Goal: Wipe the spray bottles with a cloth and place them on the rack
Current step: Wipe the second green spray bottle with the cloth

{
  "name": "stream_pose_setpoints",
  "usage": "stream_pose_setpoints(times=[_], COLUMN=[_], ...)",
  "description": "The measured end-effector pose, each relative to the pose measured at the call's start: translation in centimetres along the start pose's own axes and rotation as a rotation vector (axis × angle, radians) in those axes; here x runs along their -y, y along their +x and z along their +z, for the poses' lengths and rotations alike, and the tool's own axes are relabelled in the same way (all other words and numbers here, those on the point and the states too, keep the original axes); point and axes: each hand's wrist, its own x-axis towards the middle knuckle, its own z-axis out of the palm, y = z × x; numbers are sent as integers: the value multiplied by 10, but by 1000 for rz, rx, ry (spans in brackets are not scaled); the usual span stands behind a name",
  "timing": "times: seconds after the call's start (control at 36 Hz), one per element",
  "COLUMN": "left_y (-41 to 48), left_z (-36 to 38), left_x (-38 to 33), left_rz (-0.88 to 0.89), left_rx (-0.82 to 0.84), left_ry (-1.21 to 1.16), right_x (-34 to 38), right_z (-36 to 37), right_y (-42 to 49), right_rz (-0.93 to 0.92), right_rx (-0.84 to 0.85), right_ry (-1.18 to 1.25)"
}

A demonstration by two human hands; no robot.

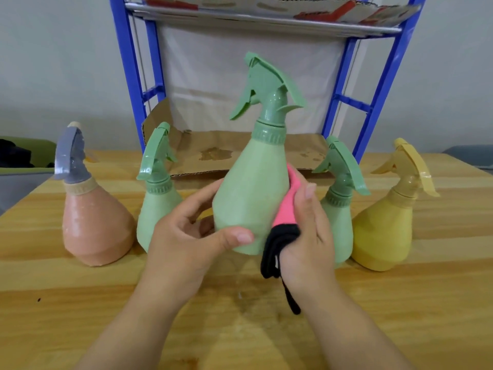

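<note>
Upright bottle [250, 188], left hand [184, 236] curled round its base; right hand [306, 236] fingers grip cloth [286, 206] against its right side; rack [344, 92] behind.

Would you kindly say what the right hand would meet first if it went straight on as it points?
The right hand, pressing the cloth on the held green bottle, points up and away; it would probably ride up that bottle's side, then reach the cardboard behind. Depth is unclear.
</note>
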Motion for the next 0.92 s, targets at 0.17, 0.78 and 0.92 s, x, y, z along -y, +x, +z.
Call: stream_pose_setpoints(times=[0.17, 0.78, 0.92], left_y=[-2, -5, -4], left_z=[-5, -6, -6], left_x=[-2, -9, -4], left_rz=[-112, -98, -82], left_rx=[62, 231, 165], left_ry=[-137, 71, 63], right_x=[-5, -4, -5], right_z=[-6, -17, -15], right_y=[12, 11, 8], right_rz=[298, 244, 152], right_rx=[6, 160, 9], right_ry=[424, 200, -47])
